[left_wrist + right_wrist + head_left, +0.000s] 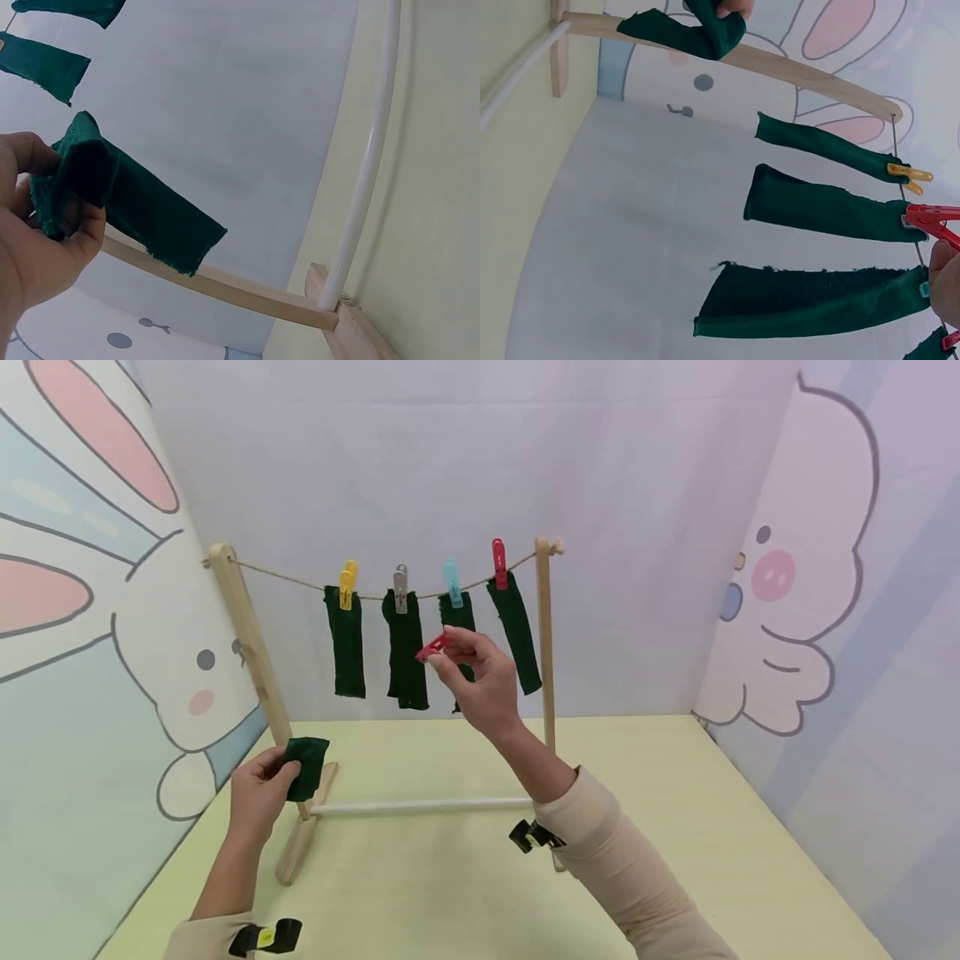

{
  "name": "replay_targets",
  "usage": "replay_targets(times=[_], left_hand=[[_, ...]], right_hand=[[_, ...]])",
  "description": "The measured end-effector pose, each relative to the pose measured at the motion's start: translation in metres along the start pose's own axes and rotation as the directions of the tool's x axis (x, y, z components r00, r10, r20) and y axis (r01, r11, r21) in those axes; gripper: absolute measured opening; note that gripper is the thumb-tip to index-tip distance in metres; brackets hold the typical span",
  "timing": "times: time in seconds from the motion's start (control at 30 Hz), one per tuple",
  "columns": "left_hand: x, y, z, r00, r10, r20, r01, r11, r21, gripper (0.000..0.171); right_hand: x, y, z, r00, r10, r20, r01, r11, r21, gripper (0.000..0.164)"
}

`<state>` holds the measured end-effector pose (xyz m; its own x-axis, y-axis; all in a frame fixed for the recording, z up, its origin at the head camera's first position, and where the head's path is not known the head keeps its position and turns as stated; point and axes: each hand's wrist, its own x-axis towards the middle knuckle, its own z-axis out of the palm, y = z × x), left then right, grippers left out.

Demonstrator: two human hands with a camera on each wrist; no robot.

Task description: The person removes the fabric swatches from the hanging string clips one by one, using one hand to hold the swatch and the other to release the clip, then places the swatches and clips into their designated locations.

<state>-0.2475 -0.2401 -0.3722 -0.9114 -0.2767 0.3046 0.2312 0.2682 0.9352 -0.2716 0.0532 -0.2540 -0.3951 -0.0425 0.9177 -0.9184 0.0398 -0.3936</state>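
Observation:
My left hand (258, 789) pinches a dark green piece of cloth (307, 768) low beside the left post; in the left wrist view the cloth (157, 206) is folded over the fingers and its free end hangs out. My right hand (483, 681) holds a red clothespin (435, 647) between thumb and fingertips, in front of the hanging cloths. Four-sided strips of green cloth hang from a rope (281, 577), each under its own clothespin: yellow (347, 585), grey (401, 589), light blue (452, 582) and red (500, 564). The right hand partly hides the strip under the light blue one.
The rope runs between a left wooden post (258, 668) and a right wooden post (547, 635). A white bar (420, 806) joins them low down, above the pale yellow tabletop (450, 893). Walls with cartoon animals stand left and right, a plain pale wall (637, 568) behind.

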Motion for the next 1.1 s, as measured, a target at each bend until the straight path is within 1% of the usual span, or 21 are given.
replay_targets(times=[0.1,0.2,0.4,0.47,0.57,0.67,0.73,0.83,0.97,1.03,1.1], left_hand=[[-0.003,-0.004,-0.001,1.0,-0.009,0.006,0.01,1.0,-0.004,0.032],[-0.007,-0.008,-0.001,1.0,0.0,0.015,0.0,1.0,0.0,0.031],[-0.014,-0.015,-0.001,1.0,0.008,-0.026,-0.008,1.0,-0.002,0.026],[-0.016,-0.018,-0.002,1.0,0.005,-0.029,-0.005,1.0,-0.002,0.025],[-0.017,-0.02,-0.002,1.0,0.005,-0.022,-0.006,1.0,-0.006,0.026],[-0.019,-0.023,-0.003,1.0,0.006,-0.007,-0.006,1.0,-0.013,0.026],[-0.02,-0.025,-0.003,1.0,0.013,0.014,-0.012,1.0,-0.018,0.026],[-0.02,-0.03,-0.004,0.996,0.037,0.075,-0.036,0.999,-0.015,0.026],[-0.02,-0.038,-0.005,0.983,0.073,0.166,-0.075,0.997,0.005,0.024],[-0.02,-0.042,-0.005,0.978,0.072,0.196,-0.078,0.997,0.027,0.025],[-0.02,-0.045,-0.006,0.975,0.055,0.217,-0.067,0.997,0.049,0.027]], right_hand=[[-0.005,0.001,-0.007,1.0,-0.001,0.0,0.001,1.0,-0.003,0.033],[-0.009,0.0,-0.016,1.0,0.0,-0.007,0.0,1.0,-0.008,0.033],[-0.02,-0.003,-0.031,1.0,0.014,0.001,-0.014,1.0,-0.007,0.032],[-0.024,-0.003,-0.036,1.0,0.015,0.002,-0.015,1.0,-0.002,0.032],[-0.029,-0.003,-0.043,1.0,0.021,-0.007,-0.021,1.0,0.006,0.034],[-0.034,-0.004,-0.052,0.999,0.046,-0.015,-0.046,0.999,0.001,0.033],[-0.038,-0.005,-0.057,0.998,0.067,-0.018,-0.067,0.998,-0.006,0.033],[-0.045,-0.005,-0.065,0.995,0.096,-0.029,-0.097,0.995,-0.026,0.033],[-0.058,-0.002,-0.077,0.992,0.123,-0.037,-0.125,0.991,-0.039,0.034],[-0.064,0.001,-0.083,0.99,0.132,-0.039,-0.133,0.99,-0.036,0.033],[-0.069,0.005,-0.089,0.989,0.138,-0.047,-0.14,0.99,-0.034,0.032]])
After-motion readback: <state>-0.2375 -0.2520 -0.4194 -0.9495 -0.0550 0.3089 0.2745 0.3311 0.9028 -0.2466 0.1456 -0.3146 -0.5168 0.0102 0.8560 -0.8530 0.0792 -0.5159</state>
